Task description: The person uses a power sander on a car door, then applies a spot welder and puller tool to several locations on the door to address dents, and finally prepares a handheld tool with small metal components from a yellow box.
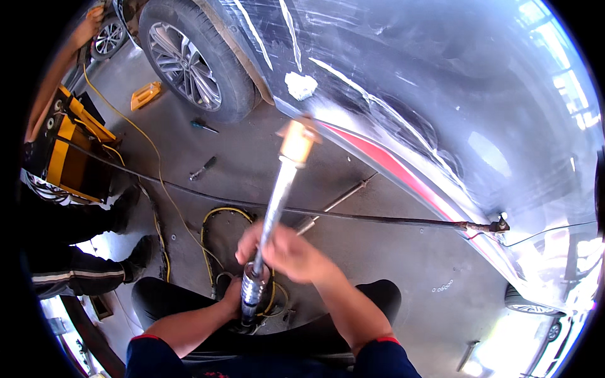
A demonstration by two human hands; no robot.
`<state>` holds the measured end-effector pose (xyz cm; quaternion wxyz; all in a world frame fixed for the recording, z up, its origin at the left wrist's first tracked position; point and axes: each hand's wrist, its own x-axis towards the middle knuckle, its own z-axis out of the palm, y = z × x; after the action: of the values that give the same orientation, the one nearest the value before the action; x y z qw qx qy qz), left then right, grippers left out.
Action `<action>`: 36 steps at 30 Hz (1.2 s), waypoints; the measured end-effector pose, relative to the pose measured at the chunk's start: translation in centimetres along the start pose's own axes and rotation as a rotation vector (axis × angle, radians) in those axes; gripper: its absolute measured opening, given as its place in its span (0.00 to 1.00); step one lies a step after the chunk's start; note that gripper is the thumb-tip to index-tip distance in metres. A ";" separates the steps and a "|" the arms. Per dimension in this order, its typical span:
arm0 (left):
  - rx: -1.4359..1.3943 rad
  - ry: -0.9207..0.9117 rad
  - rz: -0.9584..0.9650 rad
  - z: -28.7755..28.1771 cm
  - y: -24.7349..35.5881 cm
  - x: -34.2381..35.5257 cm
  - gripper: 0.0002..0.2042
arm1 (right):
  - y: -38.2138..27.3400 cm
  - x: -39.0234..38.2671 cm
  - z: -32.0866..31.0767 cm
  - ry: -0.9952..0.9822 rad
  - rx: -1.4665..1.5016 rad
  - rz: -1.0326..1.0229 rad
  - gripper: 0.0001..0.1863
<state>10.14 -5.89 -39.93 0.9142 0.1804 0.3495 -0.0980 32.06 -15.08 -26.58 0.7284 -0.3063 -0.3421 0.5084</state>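
Note:
A long silver tool with a blurred brass-coloured head stands out from my lap toward the dark car panel, which has white filler streaks and a white patch. My left hand grips the ribbed metal cylinder at the tool's lower end. My right hand is blurred, its fingers curled around the rod just above the cylinder. A black cable crosses behind the rod and ends in a clamp at the car's lower side.
Another person's arm and dark-trousered legs are at left, beside a yellow-black machine. A car wheel, yellow plastic piece, screwdriver, small tool, metal bar and looped yellow hose lie around.

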 end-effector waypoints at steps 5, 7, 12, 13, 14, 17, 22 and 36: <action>1.023 0.319 0.037 -10.3 -7.6 6.7 0.26 | 0.8 -11.3 4.8 0.439 0.068 0.193 0.20; 1.318 0.185 -0.168 -3.4 -4.9 6.2 0.23 | 0.3 -14.9 4.9 0.766 -0.136 0.071 0.29; 1.467 -0.242 -0.289 2.8 -4.7 9.6 0.20 | -3.7 -18.1 5.9 0.979 -0.127 -0.296 0.33; 1.484 -0.414 -0.288 2.2 -4.7 11.1 0.19 | -3.7 -18.4 5.3 1.011 -0.120 -0.293 0.33; 1.485 -0.604 -0.297 2.1 -4.8 12.1 0.19 | -3.5 -19.1 4.5 1.030 -0.055 -0.333 0.28; 1.551 -0.509 -0.629 6.0 -2.3 12.1 0.21 | -2.2 -18.4 4.5 1.152 -0.059 -0.429 0.15; 1.574 -0.261 -0.539 8.6 -1.8 10.0 0.27 | 1.4 -18.6 6.4 1.217 0.031 -0.326 0.32; 1.715 -0.475 -0.604 -0.6 -6.4 14.1 0.26 | -5.9 -26.3 5.5 1.554 -0.029 -0.700 0.14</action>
<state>18.24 -12.25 -51.49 0.4524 0.6692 -0.0057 -0.5894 24.19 -41.26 -23.58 0.8676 -0.4541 0.1734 -0.1048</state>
